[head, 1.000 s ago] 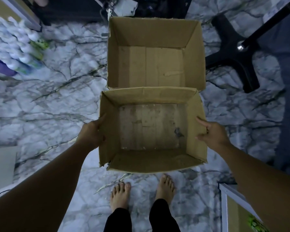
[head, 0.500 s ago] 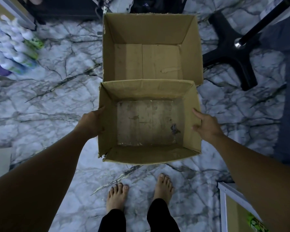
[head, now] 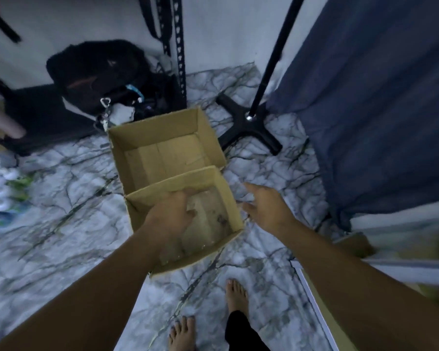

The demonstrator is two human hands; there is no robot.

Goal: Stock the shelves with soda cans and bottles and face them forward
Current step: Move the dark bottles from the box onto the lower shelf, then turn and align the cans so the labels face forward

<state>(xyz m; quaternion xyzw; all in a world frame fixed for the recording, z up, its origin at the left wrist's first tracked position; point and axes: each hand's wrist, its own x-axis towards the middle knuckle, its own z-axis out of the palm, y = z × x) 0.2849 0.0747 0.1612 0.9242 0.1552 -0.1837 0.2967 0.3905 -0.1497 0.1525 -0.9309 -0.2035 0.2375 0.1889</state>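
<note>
A: Big picture: marble floor [head: 61, 224], blue curtain [head: 378, 97] on the right, black stand [head: 249, 122] next to it, dark bags [head: 99, 72] piled by the wall.

B: Boxes?

A: Two open cartons on the floor, touching end to end. Far box [head: 162, 138] looks empty. Near box [head: 223, 198] shows bare, stained bottom where the arm doesn't cover it. No cans or bottles in either, as far as I can see.

B: So where's the stock?

A: Bottles [head: 3, 188] at the left edge, white caps, green labels, very blurred. Can't tell if they're on a shelf or on the floor. Something green in the shelf unit [head: 312, 287] at lower right too, too small to name.

B: Hands?

A: Left hand [head: 170, 216] hangs over the near box, fingers loosely curled, holding nothing. Right hand [head: 266, 209] is just beside the box's right wall, fingers spread, also empty. Can't tell if either touches cardboard.

B: Step?

A: My read: the boxes are done and set down, so this is the gap between unloading and facing. No stocking motion in hand.

B: Next?

A: Probably turn to the bottles, check the labels, rotate any that face away. That needs a light grip on the body and a twist in place, one bottle at a time, so neighbours don't tip.
</note>
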